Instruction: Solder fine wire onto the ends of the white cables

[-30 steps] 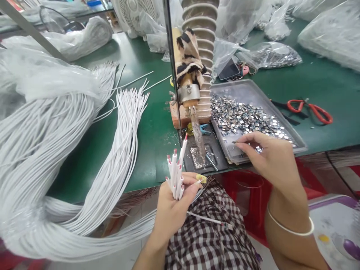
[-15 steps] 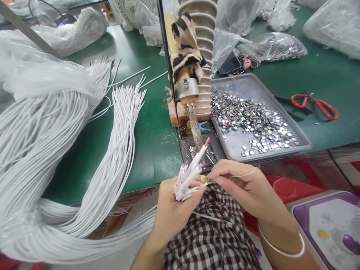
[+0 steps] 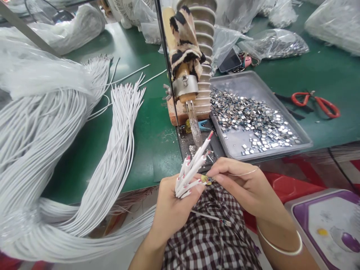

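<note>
My left hand (image 3: 171, 206) grips a bunch of white cable ends (image 3: 191, 170) with red tips, fanned upward over my lap. My right hand (image 3: 242, 185) is pinched at the tip of one cable, holding a small metal shell (image 3: 208, 180) against it. A grey tray (image 3: 247, 80) of several shiny metal shells (image 3: 253, 120) lies just beyond my right hand on the green table. A lever press (image 3: 187, 93) with a cloth-wrapped handle stands between the tray and the cables.
A large bundle of white cables (image 3: 56, 150) sweeps across the left of the green table (image 3: 152, 127) and down to my lap. Red-handled scissors (image 3: 316, 103) lie at right. A phone (image 3: 228, 60) and plastic bags (image 3: 275, 45) sit at the back. A purple tray (image 3: 323, 225) is at lower right.
My right hand left the tray with a metal shell and came to the cable tips in my left hand, where it now stays pinched.
</note>
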The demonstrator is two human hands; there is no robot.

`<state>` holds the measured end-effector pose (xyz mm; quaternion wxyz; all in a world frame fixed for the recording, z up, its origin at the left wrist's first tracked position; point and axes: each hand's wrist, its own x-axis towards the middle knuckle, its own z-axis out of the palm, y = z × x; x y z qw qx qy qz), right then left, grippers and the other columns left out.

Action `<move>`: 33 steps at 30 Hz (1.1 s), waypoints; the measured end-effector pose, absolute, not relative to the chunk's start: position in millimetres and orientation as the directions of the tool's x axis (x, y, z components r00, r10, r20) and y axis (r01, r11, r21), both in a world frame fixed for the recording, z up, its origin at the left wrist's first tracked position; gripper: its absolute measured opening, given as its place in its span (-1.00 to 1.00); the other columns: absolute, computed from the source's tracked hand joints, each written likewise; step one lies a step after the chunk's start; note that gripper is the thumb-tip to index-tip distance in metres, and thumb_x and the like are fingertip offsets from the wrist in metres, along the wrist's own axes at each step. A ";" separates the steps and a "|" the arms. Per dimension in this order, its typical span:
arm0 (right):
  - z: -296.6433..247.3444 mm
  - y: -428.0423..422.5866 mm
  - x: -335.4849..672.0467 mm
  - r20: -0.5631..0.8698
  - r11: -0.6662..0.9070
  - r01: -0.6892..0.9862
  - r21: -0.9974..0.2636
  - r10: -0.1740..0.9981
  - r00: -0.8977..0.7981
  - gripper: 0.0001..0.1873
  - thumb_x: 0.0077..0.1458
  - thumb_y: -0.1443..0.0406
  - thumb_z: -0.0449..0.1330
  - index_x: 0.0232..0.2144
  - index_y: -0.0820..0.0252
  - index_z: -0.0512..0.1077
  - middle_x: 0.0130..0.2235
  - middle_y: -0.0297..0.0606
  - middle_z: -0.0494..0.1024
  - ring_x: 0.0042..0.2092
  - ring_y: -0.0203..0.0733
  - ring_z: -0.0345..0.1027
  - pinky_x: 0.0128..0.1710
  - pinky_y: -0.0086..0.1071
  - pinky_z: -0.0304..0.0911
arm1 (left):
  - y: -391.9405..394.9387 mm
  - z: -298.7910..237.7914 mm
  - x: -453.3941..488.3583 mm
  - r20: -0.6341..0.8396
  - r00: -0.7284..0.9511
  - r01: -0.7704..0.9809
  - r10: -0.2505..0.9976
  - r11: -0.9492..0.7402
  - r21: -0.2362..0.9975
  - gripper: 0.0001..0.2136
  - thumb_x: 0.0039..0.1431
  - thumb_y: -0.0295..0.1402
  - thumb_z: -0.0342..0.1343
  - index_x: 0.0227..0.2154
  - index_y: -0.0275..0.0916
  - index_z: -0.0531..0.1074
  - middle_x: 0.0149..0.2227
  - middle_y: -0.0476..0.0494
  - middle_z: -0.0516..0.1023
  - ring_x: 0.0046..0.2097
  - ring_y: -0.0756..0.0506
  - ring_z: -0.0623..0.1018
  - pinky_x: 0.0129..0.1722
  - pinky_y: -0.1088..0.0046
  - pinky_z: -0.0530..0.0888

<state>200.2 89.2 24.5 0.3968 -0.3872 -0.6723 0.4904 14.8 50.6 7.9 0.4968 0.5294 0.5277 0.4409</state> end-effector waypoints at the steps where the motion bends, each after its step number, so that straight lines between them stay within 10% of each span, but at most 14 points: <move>1: 25.3 88.8 199.6 0.160 0.230 0.139 -0.963 0.906 -0.392 -0.82 0.23 0.42 0.12 -0.33 0.17 0.52 -0.37 -0.32 0.55 -0.35 -0.32 0.43 -0.34 -0.48 0.32 | 50.6 7.8 14.6 -0.063 0.054 0.110 0.997 0.057 0.992 -0.84 0.18 -0.46 0.17 -0.52 -0.23 0.51 -0.38 -0.10 0.65 -0.23 -0.15 0.59 -0.17 0.39 0.46; 8: 16.9 71.0 192.7 0.296 0.324 0.309 -0.894 0.946 -0.134 -0.72 0.38 0.36 -0.05 0.04 0.06 0.35 -0.35 -0.38 0.49 -0.41 -0.37 0.38 -0.37 -0.50 0.34 | 55.1 13.7 15.5 -0.101 0.007 0.089 0.995 0.100 0.991 -0.83 0.11 -0.45 0.16 -0.59 -0.23 0.47 -0.38 -0.13 0.65 -0.30 -0.15 0.57 -0.31 0.39 0.44; 16: 31.3 63.8 197.9 0.490 0.522 0.466 -0.714 0.849 -0.199 -0.84 0.25 0.44 0.15 -0.31 0.07 0.42 -0.31 -0.34 0.62 -0.29 -0.29 0.55 -0.24 -0.48 0.44 | 64.7 26.7 15.1 -0.024 -0.096 0.144 0.995 0.037 0.989 -0.84 0.05 -0.46 0.16 -0.62 -0.23 0.46 -0.38 -0.12 0.66 -0.29 -0.17 0.59 -0.35 0.40 0.45; 33: 26.0 68.6 186.7 0.627 0.586 0.510 -0.629 0.771 -0.111 -0.68 0.09 0.55 0.27 -0.20 0.04 0.52 -0.10 -0.30 0.66 -0.18 -0.22 0.61 -0.10 -0.37 0.57 | 69.9 31.7 13.8 0.001 -0.060 0.182 0.998 0.010 0.983 -0.85 0.10 -0.46 0.14 -0.57 -0.23 0.46 -0.33 -0.12 0.68 -0.29 -0.18 0.61 -0.26 0.36 0.47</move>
